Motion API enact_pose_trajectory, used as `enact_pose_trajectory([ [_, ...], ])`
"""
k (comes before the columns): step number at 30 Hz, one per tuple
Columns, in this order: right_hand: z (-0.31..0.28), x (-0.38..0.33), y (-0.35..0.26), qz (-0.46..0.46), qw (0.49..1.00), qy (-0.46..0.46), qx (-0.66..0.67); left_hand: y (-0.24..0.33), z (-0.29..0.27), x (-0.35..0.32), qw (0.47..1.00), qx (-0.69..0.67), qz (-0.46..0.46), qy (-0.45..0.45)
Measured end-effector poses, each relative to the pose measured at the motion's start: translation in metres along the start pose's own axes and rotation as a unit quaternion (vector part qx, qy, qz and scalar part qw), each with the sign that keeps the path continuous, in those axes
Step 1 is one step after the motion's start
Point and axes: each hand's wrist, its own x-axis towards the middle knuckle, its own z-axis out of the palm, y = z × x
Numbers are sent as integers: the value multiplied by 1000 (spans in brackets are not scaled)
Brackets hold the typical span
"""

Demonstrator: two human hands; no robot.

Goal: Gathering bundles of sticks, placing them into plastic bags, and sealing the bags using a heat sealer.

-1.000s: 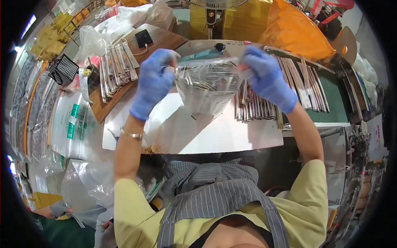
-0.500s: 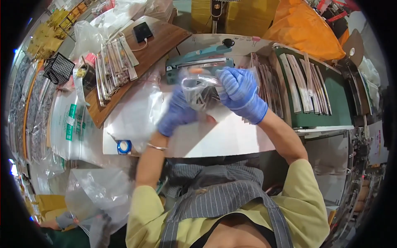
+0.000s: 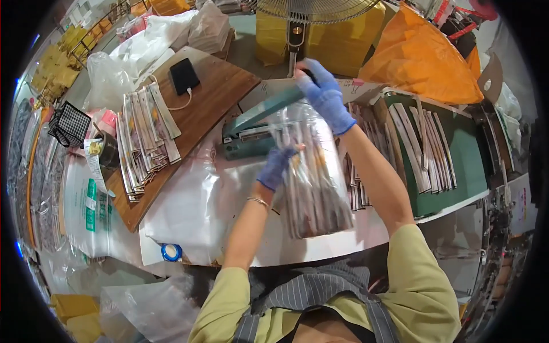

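I'm holding the clear bag of long packets upright over the counter, its top end reaching the green heat sealer. My left hand, in a blue glove, is pinching the bag's left edge just below the sealer; fingers pressed together on the plastic. My right hand is wrapping around the sealer's lever at its far end, fingers curled shut on it, w/ the bag hanging right under that wrist. Vs half a sec ago: bag was bunched small btwn both hands nearer my chest; now it's stretched full length, right hand has let go and gone to the lever. Stacks of packets are lying left of the sealer.
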Motion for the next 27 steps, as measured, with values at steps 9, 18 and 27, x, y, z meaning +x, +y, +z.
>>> enact_pose_trajectory([
  [9, -4, -56, 141, 219, 936, 152, 230, 10, -51, -41, 919, 296, 136, 223],
  [18, -8, -56, 136, 174, 951, 163, 198, -102, 77, -8, 712, 662, 162, 167],
  [27, -195, -85, 94, 42, 915, 105, -388, -76, 89, -67, 702, 706, 58, -72],
])
